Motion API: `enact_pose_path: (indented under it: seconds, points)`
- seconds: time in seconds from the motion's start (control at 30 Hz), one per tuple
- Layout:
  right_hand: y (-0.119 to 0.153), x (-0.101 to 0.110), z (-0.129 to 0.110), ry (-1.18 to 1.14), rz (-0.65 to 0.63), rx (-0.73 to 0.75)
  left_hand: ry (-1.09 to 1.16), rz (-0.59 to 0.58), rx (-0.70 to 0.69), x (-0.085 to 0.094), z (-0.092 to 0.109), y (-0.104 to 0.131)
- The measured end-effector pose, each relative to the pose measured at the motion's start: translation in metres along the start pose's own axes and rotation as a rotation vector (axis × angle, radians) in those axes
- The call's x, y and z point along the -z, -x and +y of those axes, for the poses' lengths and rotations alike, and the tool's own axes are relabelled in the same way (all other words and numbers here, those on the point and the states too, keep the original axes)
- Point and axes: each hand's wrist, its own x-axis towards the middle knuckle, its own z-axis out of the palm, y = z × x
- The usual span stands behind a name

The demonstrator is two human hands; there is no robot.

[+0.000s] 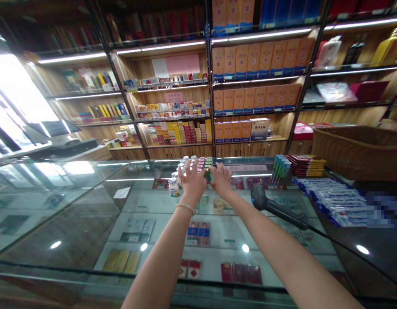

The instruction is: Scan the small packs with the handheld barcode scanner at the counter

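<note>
While the left hand [192, 184] and right hand [221, 180] reach over the glass counter [89, 240], a small green container [208, 173] sits between them.

Inside the counter's near part, it's dark red packs [241, 273]; deeper in, blue-banded packs [197, 234]. A black scanner [277, 208] rests on the counter's right. Toward its far side stand white-capped bottles [174, 187], and there the left fingers fan wide, the right ones bend loosely, the green container right by both thumbs; whether either grips it, I can't tell. Wicker basket [340, 152] at the counter's far right, bottom hidden; orange boxes [239, 103] beyond.
</note>
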Motion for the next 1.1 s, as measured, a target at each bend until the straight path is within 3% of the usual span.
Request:
enact_pose_path:
  seconds: [1.1]
  points:
    - [0.001, 0.0044, -0.0008, -0.015, -0.019, -0.035, 0.029, -0.023, 0.029, -0.007, -0.0021, 0.0075]
